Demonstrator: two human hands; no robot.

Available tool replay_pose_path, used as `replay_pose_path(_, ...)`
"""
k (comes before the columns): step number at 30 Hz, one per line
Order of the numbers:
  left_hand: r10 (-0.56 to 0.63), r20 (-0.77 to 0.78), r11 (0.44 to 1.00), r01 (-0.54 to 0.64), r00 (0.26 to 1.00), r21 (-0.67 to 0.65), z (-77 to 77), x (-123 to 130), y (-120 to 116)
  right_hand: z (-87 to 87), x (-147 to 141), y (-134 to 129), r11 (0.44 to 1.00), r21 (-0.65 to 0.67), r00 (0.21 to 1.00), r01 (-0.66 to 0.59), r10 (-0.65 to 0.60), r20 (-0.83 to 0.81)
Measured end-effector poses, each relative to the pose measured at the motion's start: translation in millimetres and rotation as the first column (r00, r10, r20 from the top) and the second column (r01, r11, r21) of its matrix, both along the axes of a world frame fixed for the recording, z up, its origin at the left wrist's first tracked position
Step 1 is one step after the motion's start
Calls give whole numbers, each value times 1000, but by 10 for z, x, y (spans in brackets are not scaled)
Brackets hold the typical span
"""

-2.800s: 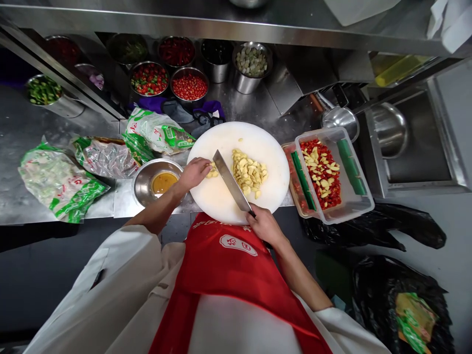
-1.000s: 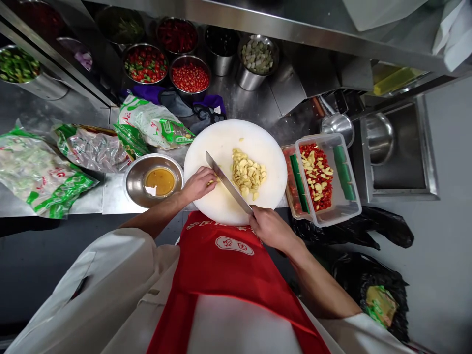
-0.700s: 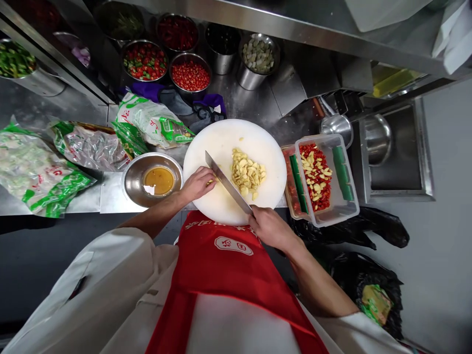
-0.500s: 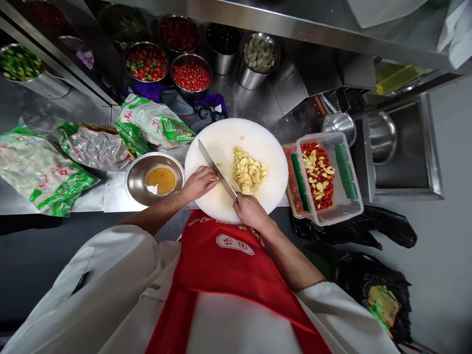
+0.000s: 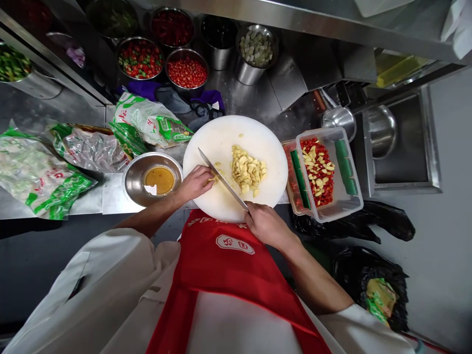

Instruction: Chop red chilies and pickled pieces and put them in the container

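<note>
A round white cutting board (image 5: pixel 206 128) lies at the counter's edge, with a pile of pale yellow slices (image 5: pixel 248 169) on it. My right hand (image 5: pixel 266 222) is closed around the handle of a knife (image 5: pixel 225 183), whose blade slants up and left across the board. On the board's left side, my left hand (image 5: pixel 198 182) has its fingers bent together over a small yellow piece (image 5: pixel 211 180), mostly hidden by them. The blade lies beside the left fingertips, and a few loose slices are near it.
A metal bowl (image 5: pixel 177 169) of brownish liquid and plastic bags (image 5: pixel 92 147) are at the left. A clear tub (image 5: pixel 344 212) with red pieces and yellow slices stands right. Metal pots (image 5: pixel 250 74) line the back; a sink (image 5: pixel 409 137) is far right.
My right hand has moved right and slightly down, drawing the knife with it. The left hand stays almost in place on the board. The whole view has shifted slightly.
</note>
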State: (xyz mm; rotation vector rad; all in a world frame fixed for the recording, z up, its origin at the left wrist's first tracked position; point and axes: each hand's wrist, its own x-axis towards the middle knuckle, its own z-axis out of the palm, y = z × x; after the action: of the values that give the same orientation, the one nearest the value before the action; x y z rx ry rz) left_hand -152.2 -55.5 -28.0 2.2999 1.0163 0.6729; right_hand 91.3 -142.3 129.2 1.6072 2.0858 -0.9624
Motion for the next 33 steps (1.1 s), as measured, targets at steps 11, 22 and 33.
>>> replay_pose_path(11,3,18,1000,-3,1000,-3,-23,-2,-25,-183,-86,138,1000,-20,1000,-12,12,-1)
replay_pose_path(22,39,7,999,-38,999,-5,-44,14,-56,-193,-113,127,997,-78,999,11,-9,32)
replay_pose_path(33,33,22,997,-34,999,71,1,-10,-96,-53,-88,134,999,2,999,34,-34,29)
